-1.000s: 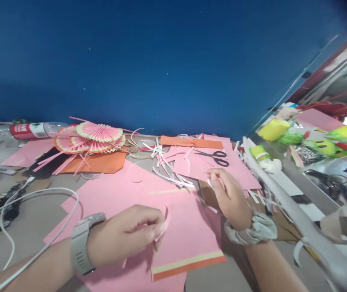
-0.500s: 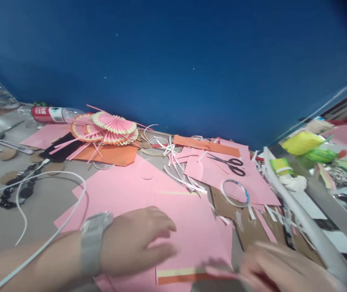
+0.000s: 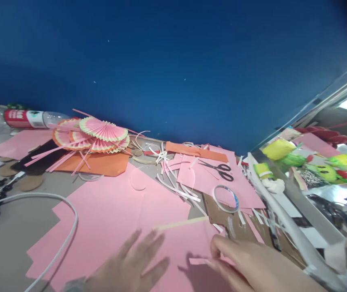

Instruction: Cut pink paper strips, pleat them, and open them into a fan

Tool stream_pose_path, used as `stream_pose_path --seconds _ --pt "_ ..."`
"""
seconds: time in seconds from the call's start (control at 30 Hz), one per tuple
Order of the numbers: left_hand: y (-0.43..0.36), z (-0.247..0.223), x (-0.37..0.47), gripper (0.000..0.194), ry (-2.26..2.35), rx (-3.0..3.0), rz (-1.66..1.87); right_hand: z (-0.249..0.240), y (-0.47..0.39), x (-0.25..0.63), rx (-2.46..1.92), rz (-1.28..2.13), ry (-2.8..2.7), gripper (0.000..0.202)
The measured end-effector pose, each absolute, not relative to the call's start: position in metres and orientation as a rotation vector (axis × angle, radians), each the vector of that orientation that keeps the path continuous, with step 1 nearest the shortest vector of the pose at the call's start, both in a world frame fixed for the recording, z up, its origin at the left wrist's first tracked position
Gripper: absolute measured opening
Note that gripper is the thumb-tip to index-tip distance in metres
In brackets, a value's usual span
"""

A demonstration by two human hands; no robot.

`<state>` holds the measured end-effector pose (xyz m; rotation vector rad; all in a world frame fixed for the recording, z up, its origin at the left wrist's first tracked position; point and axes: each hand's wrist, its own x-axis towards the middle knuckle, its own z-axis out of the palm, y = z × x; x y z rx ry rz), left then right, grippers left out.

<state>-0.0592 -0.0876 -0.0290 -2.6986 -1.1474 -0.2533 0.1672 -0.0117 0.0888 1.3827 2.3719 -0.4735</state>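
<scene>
head view: the left hand (image 3: 131,265) is lying low in the frame with its fingers spread wide and flat, open, resting on or just over the big pink paper sheet (image 3: 112,219) that is covering the middle of the table (image 3: 6,239); it is blurred, so whether it is actually touching the paper cannot be told. the right hand (image 3: 252,265) is coming in from the lower right, its thumb and fingertips pinching together at a small pink paper piece (image 3: 199,260) that is sitting on the sheet just beside the left hand's fingers; it looks closed on that piece, though blur is softening the detail. a cream-edged strip (image 3: 181,223) is lying across the sheet just above both hands.

further back, a roll of clear tape (image 3: 225,198) is lying on more pink paper, near the right hand, and black-handled scissors (image 3: 217,169) are lying beyond it. white paper trimmings (image 3: 173,182) are scattering between the sheets. pleated pink paper fans (image 3: 93,136) are piling on an orange sheet (image 3: 97,164) at the back left, with a plastic bottle (image 3: 30,118) lying on its side by the blue wall (image 3: 173,61). a white cable (image 3: 54,202) is curving across the table at the left.
</scene>
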Motion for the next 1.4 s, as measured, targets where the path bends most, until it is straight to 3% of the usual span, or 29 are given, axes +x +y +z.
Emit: stream_pose_path --seconds 0.13,0.23,0.3,0.43,0.73,1.13,1.4 --pt "-0.076 -0.042 -0.075 0.082 -1.313 -2.83 -0.124 0.082 0.001 0.14 1.481 -0.68 2.343 0.019" --pt "-0.072 -0.046 -0.075 0.092 -1.366 -2.913 -0.026 0.058 0.017 0.125 1.413 -1.072 2.271 0.012" --pt "-0.071 -0.045 -0.074 0.094 -1.38 -2.971 0.037 0.04 0.025 0.12 1.444 -1.135 2.277 0.02" --pt "-0.07 -0.047 -0.076 0.088 -1.338 -2.99 -0.027 0.018 0.031 0.118 1.46 -1.154 2.287 0.03" --pt "-0.069 -0.055 -0.079 0.049 -1.211 -2.631 -0.333 0.015 0.031 0.119 1.431 -1.158 2.306 0.032" --pt "-0.071 -0.062 -0.074 0.04 -1.319 -2.569 -0.415 0.019 0.033 0.115 1.446 -1.148 2.25 0.035" --pt "-0.075 -0.047 -0.072 0.046 -1.435 -2.707 -0.243 0.026 0.029 0.111 1.493 -1.114 2.24 0.033"
